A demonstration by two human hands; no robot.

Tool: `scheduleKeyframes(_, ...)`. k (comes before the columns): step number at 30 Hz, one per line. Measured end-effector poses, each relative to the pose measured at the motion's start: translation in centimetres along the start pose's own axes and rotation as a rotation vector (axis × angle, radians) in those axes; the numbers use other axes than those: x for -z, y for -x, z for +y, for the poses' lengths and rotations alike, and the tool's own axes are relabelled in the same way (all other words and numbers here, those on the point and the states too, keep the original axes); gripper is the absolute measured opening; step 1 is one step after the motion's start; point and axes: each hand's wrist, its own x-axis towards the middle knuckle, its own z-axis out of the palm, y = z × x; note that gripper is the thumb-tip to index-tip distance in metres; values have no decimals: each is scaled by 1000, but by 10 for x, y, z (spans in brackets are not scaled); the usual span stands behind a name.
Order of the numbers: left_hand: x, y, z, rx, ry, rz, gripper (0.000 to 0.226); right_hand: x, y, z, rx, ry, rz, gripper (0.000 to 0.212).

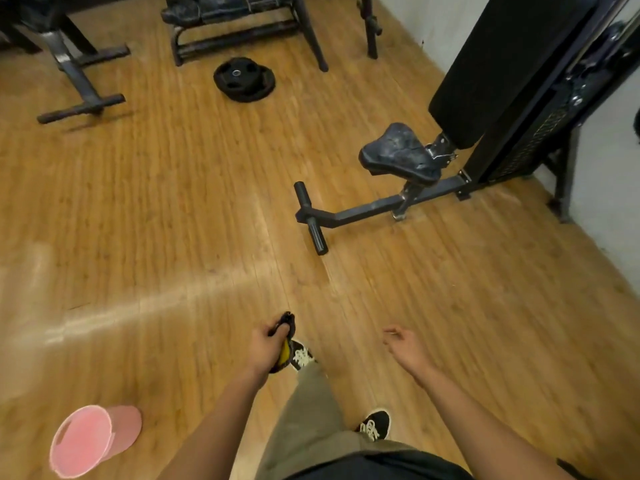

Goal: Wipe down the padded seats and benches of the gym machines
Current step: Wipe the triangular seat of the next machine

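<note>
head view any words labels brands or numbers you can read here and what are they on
No text can be read in this view.
Weight plates: any markings are too blurred to read.
Pink bucket: no label shows.

Two hands: a left hand (pixel 265 344) and a right hand (pixel 403 342). One cloth (pixel 284 352) (black with a yellow patch). One pink bucket (pixel 93 439). Two black shoes: a front shoe (pixel 302 356) and a rear shoe (pixel 375 424). One stack of weight plates (pixel 244 79), seemingly two plates. One padded seat (pixel 398 155) and one long back pad (pixel 502 64) on the near machine. One worn padded bench (pixel 221 8) at the far edge.
</note>
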Motion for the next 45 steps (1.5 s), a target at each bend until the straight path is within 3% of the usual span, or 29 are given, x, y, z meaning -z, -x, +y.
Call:
scheduleKeyframes(5,-9,-123,70,-70,-49,-149,24,25,-81,-59,-100,17,27,31)
scheduleKeyframes(17,-13,-343,242,-106,-541,-350,29,98,-250,-215,-183,-129,207,30)
scheduleKeyframes(21,-50,-431,295,-172,-692,-429,29,118,-351,-234,-169,-174,232,27)
scheduleKeyframes(27,-124,-545,350,-216,-814,-402,27,168,-493,-261,-206,-314,259,37)
scheduleKeyframes(33,-254,-674,416,-374,-807,-510,30,233,-634,-265,-167,-160,592,46)
scheduleKeyframes(38,-356,-770,460,-667,-828,-509,32,240,-712,-247,-322,16,887,50)
scheduleKeyframes(45,-443,-867,489,-907,-812,-543,36,220,-733,-235,-372,84,1049,51)
